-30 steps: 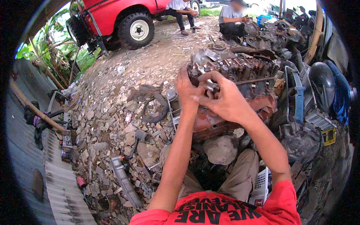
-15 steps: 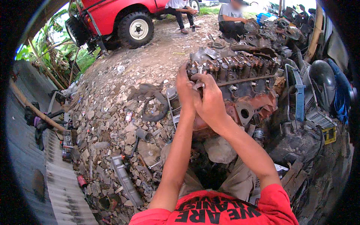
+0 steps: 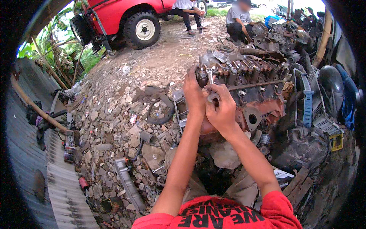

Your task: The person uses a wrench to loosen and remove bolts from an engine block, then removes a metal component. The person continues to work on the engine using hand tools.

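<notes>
A metal wrench is in my right hand, its fingers closed round the lower part. The wrench's far end sits at the rocker gear on top of a rusty engine; its near jaw shows by my fingers. My left hand lies along the engine's left end, with its fingers stretched upward and the fingertips partly hidden. Its thumb side is close to the wrench and my right hand. Springs and rocker arms run in a row across the engine top.
Loose stones cover the ground, with a grey metal cover and a black hose on them. Greasy parts and a blue crate crowd the right. Two people sit beyond, near a red vehicle. Corrugated sheeting borders the left.
My right hand has drawn back toward me and lower, so more of the wrench shows between it and the rocker gear. My left hand stays at the engine's end. The view has shifted slightly.
</notes>
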The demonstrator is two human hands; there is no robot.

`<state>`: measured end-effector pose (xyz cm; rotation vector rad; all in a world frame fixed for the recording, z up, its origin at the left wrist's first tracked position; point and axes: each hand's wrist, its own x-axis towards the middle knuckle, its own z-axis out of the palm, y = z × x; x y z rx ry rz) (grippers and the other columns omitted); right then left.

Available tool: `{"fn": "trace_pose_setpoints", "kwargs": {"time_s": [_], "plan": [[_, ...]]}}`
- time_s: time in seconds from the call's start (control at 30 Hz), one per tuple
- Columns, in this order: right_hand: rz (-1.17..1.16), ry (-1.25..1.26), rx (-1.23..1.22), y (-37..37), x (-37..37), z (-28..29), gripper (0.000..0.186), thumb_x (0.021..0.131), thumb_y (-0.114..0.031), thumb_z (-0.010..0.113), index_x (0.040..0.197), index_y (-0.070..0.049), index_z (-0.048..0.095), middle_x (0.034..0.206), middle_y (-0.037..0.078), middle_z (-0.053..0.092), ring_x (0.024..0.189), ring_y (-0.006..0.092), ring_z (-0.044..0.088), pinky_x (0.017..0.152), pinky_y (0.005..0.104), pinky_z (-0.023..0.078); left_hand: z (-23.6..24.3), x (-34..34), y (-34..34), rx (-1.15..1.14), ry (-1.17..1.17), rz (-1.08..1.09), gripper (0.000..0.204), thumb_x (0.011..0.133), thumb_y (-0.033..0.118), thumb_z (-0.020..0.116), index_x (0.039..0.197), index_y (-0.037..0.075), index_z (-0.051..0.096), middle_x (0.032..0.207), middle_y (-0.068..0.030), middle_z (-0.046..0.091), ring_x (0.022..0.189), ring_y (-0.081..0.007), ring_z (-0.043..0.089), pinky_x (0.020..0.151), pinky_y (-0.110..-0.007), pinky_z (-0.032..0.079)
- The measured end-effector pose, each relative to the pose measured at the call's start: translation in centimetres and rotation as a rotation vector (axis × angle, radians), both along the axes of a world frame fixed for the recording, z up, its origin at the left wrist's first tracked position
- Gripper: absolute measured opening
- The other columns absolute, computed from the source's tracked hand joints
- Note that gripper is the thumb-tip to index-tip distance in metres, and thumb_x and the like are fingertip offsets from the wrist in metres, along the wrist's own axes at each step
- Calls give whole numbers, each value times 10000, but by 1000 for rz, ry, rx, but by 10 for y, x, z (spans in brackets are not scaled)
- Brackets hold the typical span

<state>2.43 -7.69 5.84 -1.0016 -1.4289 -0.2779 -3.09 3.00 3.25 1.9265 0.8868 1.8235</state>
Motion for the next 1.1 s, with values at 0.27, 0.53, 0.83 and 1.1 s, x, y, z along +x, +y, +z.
{"fn": "trace_pose_setpoints", "kwargs": {"time_s": [0.27,0.53,0.83,1.1], "plan": [[-66,-76,21,4,0,7,212,858,-41,642,1062,-9,593,892,157,612,774,320,619,715,374,510,3,-5,-2,23,90,42,665,736,85,770,1346,23,511,1165,-207,618,1073,-384,602,925,-454,485],[446,927,-89,10,60,30,172,1045,-206,521,1025,-42,570,844,45,568,713,145,526,634,319,439,16,0,-15,34,86,113,639,817,266,788,1331,7,512,1203,-245,601,1122,-424,574,978,-476,452],[846,1196,-244,25,92,14,212,1040,-233,471,1076,-32,526,779,84,541,633,167,459,580,317,367,19,1,-18,2,71,81,641,815,275,788,1329,9,513,1203,-248,600,1116,-420,581,973,-481,452],[685,1178,-498,23,100,50,235,1044,-236,409,1104,-30,505,769,75,550,559,146,410,545,293,341,17,-1,-17,23,92,140,628,819,257,803,1308,-32,533,1230,-237,605,1145,-391,595,999,-446,456]]}}
